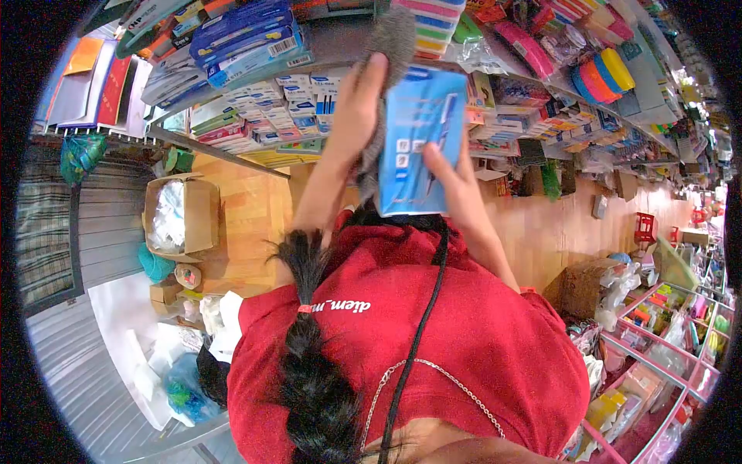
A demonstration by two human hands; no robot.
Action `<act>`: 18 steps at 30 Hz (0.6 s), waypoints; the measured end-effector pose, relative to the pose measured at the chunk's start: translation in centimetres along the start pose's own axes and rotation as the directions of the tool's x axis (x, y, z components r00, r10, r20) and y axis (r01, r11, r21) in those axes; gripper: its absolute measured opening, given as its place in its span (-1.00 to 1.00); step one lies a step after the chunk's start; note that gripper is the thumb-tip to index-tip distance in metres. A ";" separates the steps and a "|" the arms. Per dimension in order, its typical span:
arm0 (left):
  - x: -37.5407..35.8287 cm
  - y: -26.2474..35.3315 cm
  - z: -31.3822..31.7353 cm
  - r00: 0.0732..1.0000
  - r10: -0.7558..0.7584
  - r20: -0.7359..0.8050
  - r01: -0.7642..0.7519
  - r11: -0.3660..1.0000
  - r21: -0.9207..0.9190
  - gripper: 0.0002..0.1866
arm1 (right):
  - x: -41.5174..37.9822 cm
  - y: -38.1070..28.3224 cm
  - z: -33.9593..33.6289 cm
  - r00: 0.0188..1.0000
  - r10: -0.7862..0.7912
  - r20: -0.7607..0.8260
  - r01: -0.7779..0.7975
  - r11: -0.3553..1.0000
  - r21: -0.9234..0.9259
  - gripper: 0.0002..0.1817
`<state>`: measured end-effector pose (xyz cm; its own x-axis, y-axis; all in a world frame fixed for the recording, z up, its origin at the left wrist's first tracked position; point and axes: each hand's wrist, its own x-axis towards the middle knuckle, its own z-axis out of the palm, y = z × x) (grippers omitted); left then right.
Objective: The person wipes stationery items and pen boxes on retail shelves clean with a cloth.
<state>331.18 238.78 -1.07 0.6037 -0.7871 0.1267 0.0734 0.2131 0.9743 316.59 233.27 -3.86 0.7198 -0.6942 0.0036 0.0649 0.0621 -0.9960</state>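
In the head view, my right hand point(452, 174) holds a light blue box point(423, 139) upright by its right edge, thumb on the printed face and fingers behind it. My left hand point(359, 108) is closed on a grey cloth point(395, 39), which hangs down along the box's left side. The box shows a picture of a pen and small white squares. Both hands are in front of a shelf point(332, 48) stacked with stationery. A darker blue box point(243, 42) lies on that shelf, left of my left hand.
Small white boxes point(267, 104) fill a lower shelf. An open carton point(205, 216) with white plastic stands on the wooden floor point(251, 209) at left. Another carton point(581, 290) and a pink-edged divided display point(649, 352) stand at right. Folders point(116, 85) are at upper left.
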 end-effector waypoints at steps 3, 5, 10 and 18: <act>-1.9 -0.3 1.5 0.996 0.056 -0.072 -0.060 0.997 -0.056 -0.53 | 0.6 -1.0 -0.4 0.998 -0.010 -0.065 0.012 1.000 0.027 -0.27; -5.0 -1.8 3.0 0.979 0.201 0.025 -0.203 0.972 0.115 -0.48 | 2.0 -1.4 -2.4 0.991 0.045 -0.127 -0.027 0.991 0.134 -0.27; -3.4 -2.2 2.9 0.999 0.034 0.036 -0.039 0.990 0.132 -0.50 | 1.2 -1.4 -2.1 0.983 -0.022 -0.183 0.049 0.988 0.145 -0.25; -4.0 -2.2 3.6 0.997 0.076 -0.013 -0.074 0.989 0.129 -0.53 | 0.6 -1.5 -2.5 0.993 0.020 -0.117 -0.004 0.990 0.141 -0.24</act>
<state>325.74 239.39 -3.09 0.6174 -0.7614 0.1978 -0.0738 0.1942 0.9782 315.22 230.97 -2.61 0.6351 -0.7719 -0.0273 0.1590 0.1652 -0.9734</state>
